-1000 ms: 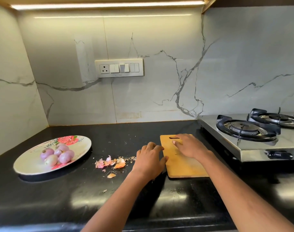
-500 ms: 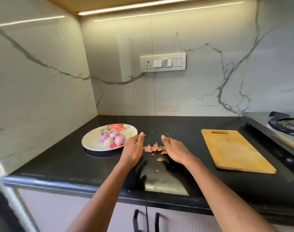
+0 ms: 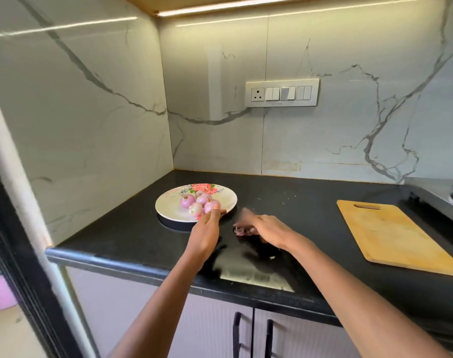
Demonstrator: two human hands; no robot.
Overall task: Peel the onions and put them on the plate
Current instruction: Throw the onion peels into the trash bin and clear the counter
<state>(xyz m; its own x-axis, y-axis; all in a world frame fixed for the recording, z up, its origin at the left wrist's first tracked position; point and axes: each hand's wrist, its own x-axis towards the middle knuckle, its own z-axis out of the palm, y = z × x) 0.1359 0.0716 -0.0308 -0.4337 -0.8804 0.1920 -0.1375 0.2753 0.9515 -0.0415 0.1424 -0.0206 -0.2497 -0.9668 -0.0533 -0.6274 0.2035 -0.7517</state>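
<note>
Peels pile is getting swept: loose and spread half a second ago, now bunched under the right hand, which is raking the pinkish onion skins together across the black countertop; motion blur, so grip cannot be told. Left hand is reaching with straight fingers to the rim of the round floral plate. Five peeled pink onions are sitting clustered on it, roundish, no clear long axis. Peeling looks done; this is cleanup. Wooden cutting board is lying well apart.
</note>
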